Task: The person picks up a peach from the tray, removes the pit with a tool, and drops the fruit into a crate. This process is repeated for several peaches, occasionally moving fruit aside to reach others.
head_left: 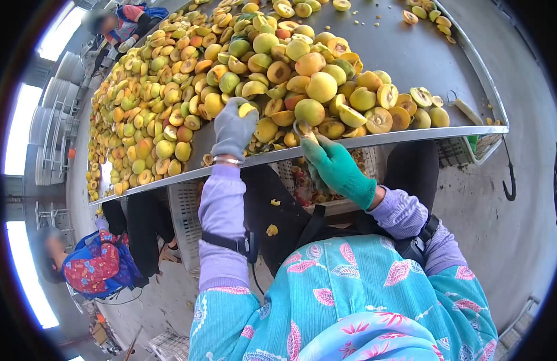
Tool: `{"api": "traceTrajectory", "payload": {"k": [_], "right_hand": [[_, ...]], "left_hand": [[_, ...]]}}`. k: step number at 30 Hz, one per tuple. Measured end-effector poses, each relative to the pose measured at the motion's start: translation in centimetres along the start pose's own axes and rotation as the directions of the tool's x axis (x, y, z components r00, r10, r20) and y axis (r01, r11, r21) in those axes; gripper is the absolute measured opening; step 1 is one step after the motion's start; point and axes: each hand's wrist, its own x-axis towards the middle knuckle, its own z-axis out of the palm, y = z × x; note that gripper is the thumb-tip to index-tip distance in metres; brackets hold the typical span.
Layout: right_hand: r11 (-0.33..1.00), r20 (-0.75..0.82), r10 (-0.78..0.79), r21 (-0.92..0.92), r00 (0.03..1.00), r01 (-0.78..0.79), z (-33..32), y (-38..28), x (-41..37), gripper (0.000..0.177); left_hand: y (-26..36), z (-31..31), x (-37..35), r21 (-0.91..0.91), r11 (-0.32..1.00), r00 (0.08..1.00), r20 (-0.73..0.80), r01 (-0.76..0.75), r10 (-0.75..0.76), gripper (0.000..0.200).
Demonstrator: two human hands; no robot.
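My left hand [235, 131], in a grey glove, is closed on a yellow peach piece [247, 109] above the table's near edge. My right hand [337, 167], in a green glove, grips the light handle of a pitting tool [308, 133]; its curved metal end touches or lies very near the fruit at the edge. Whole and halved peaches [322, 88] are heaped right in front of both hands. Some halves show brown pits or hollows. Fingers of my right hand partly hide the handle.
The metal table [411, 66] has a raised rim. Near its right corner lies another loop tool with a pale handle [468, 112]. Crates [471, 150] stand below the edge, and a black hook [509, 180] hangs there. Two people [104, 265] sit along the left.
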Motion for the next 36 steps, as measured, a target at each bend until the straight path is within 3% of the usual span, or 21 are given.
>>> {"api": "traceTrajectory", "payload": {"k": [1,2,3,4,5,6,7,8,9,12,15,18,21,24,27,30,31,34,35,36], "right_hand": [[0.984,-0.019,-0.113,-0.141,0.993,0.109,0.3,-0.1,0.8,0.044],[0.938,-0.010,-0.218,-0.279,0.976,0.207,0.9,0.0,1.4,0.042],[0.861,0.023,-0.322,-0.409,0.946,0.303,1.6,-0.1,1.8,0.041],[0.750,0.071,-0.428,-0.527,0.901,0.398,2.2,-0.3,2.3,0.040],[0.728,0.111,-0.354,-0.590,0.929,0.348,2.7,-0.6,2.5,0.042],[0.753,0.105,-0.324,-0.573,0.940,0.324,2.9,-0.4,2.5,0.043],[0.776,0.096,-0.291,-0.559,0.952,0.293,3.0,-0.1,2.4,0.044],[0.797,0.085,-0.257,-0.545,0.963,0.261,2.9,0.0,2.2,0.045],[0.813,0.106,-0.206,-0.535,0.973,0.231,2.5,-0.1,1.8,0.045],[0.859,0.115,-0.232,-0.443,0.966,0.259,2.2,0.3,1.2,0.045],[0.904,0.097,-0.154,-0.389,0.983,0.180,2.0,-0.5,0.6,0.044],[0.890,0.050,-0.261,-0.376,0.964,0.260,2.8,0.8,0.5,0.042],[0.966,0.033,-0.154,-0.205,0.988,0.157,3.7,0.1,-0.1,0.042],[0.926,0.131,-0.279,-0.225,0.951,0.302,3.0,1.3,0.4,0.046],[0.975,0.200,-0.144,-0.138,0.969,0.173,2.4,1.4,0.1,0.049],[0.941,0.157,0.150,0.279,0.976,-0.189,4.2,1.3,-1.3,0.050],[0.852,0.330,0.252,0.370,0.910,-0.370,3.5,-0.4,-2.2,0.053],[0.828,0.399,0.204,0.417,0.894,-0.376,3.1,-0.4,-2.1,0.053],[0.811,0.425,0.209,0.429,0.881,-0.399,2.7,-0.3,-2.0,0.053],[0.796,0.452,0.213,0.434,0.866,-0.422,2.5,0.1,-2.1,0.053]], "left_hand": [[0.7,-0.7,-1.1,-0.289,0.955,0.998,0.038,0.067,-0.058,0.036],[1.1,-1.4,-2.7,-0.549,0.823,0.989,0.087,0.148,-0.119,0.031],[2.2,-1.1,-4.6,-0.599,0.800,1.000,-0.008,0.013,-0.022,0.027],[3.3,-1.6,-5.7,-0.244,0.925,0.957,-0.071,-0.290,0.282,0.025],[4.3,-2.1,-6.7,0.159,0.828,0.821,-0.127,-0.538,0.557,0.024],[4.8,-1.7,-7.6,-0.333,0.871,0.932,-0.153,-0.362,0.329,0.027],[5.6,-0.5,-8.5,-0.744,0.659,0.993,-0.053,-0.107,0.102,0.029],[6.1,0.3,-9.0,-0.955,0.251,0.987,0.146,0.157,-0.059,0.032],[5.4,1.0,-9.1,-0.846,0.533,1.000,0.014,0.000,0.022,0.041],[6.7,1.1,-9.7,-0.835,0.548,0.999,-0.044,-0.044,0.012,0.034],[7.8,1.1,-9.7,-0.878,0.476,0.996,-0.081,-0.055,-0.034,0.031],[8.2,1.8,-9.9,-0.910,0.409,0.984,-0.131,-0.071,-0.119,0.037],[8.6,1.9,-10.3,-0.867,0.480,0.968,-0.218,-0.132,-0.126,0.037],[8.4,1.8,-10.2,-0.894,0.445,0.972,-0.138,-0.040,-0.191,0.035],[7.7,1.0,-9.1,-0.699,0.712,0.996,-0.087,-0.059,-0.003,0.039],[8.3,-0.5,-8.1,-0.564,0.825,0.979,0.144,-0.037,0.143,0.040],[9.9,-1.0,-8.6,-0.659,0.703,0.952,0.293,0.267,-0.087,0.036],[10.0,0.0,-8.5,-0.593,0.798,0.993,0.089,0.110,-0.071,0.030],[10.5,-1.1,-8.2,-0.420,0.907,0.985,0.139,-0.031,0.098,0.029],[10.2,-1.4,-7.5,-0.475,0.880,0.961,0.235,-0.016,0.145,0.028]]}}
